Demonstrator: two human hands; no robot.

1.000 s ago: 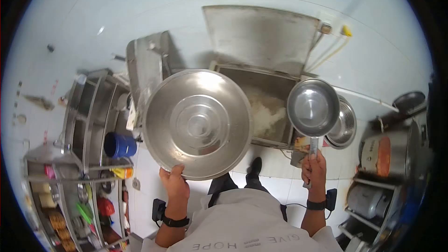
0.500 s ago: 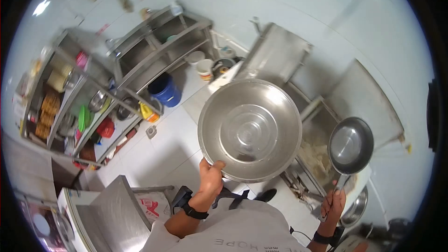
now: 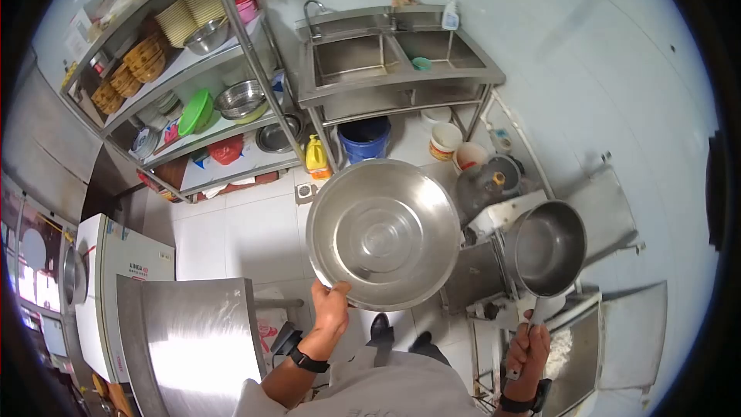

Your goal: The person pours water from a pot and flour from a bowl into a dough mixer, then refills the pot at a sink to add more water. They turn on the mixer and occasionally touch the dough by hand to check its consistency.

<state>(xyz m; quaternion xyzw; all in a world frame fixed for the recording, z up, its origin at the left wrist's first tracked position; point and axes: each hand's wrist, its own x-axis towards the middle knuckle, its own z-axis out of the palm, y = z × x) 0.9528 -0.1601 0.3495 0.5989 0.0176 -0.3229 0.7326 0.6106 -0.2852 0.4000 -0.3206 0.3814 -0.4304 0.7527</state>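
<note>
A wide, shallow stainless steel basin [image 3: 382, 235] hangs tilted in front of me, its hollow facing up. My left hand [image 3: 330, 307] is closed on its lower left rim, thumb over the edge. On the right, my right hand [image 3: 528, 349] wraps round the handle of a dark grey saucepan [image 3: 548, 249], held up with its inside showing. Both vessels look bare inside apart from a small dark mark low in the basin. The two do not touch.
Ahead stands a double steel sink [image 3: 347, 62]; a blue bucket [image 3: 364, 135] sits beneath it. A shelf rack [image 3: 193, 69] with bowls and basins is at left. Near me are a steel counter [image 3: 189, 340], a white appliance [image 3: 127, 262] and, at right, a steel trough [image 3: 571, 363].
My view has swung rightward and I have turned toward the sink, which now lies straight ahead. Both hands keep hold of the basin and the saucepan.
</note>
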